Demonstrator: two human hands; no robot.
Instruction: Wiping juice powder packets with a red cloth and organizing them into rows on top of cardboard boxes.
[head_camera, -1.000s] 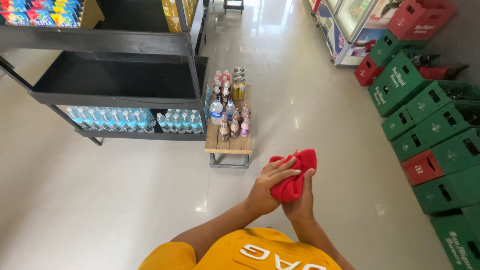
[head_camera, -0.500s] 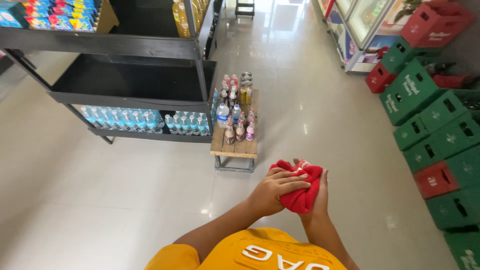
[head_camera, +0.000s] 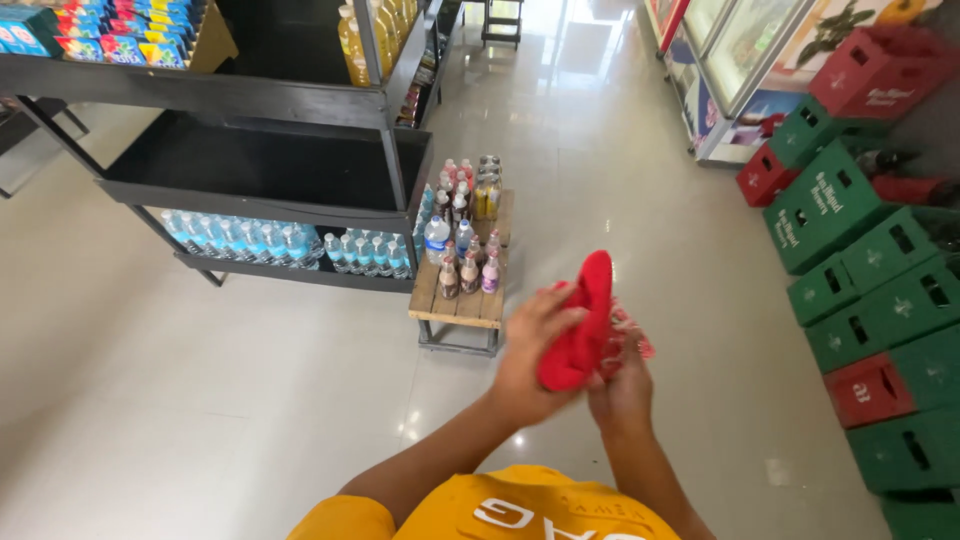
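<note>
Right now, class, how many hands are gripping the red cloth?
2. The left hand grips the red cloth from its left side; the right hand clasps it from beneath, on the right. No other hands show.

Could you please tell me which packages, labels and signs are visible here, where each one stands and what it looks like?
Red cloth: bunched between left hand and right hand.
Snack packets: top-left shelf, blue, yellow, red.
Yellow bottles: upper shelf.
Water bottles: bottom shelf, clear, blue labels.
Mixed bottles: on wooden pallet.
Green crates: stacked right, white lettering.
Red crates: among them.
</note>
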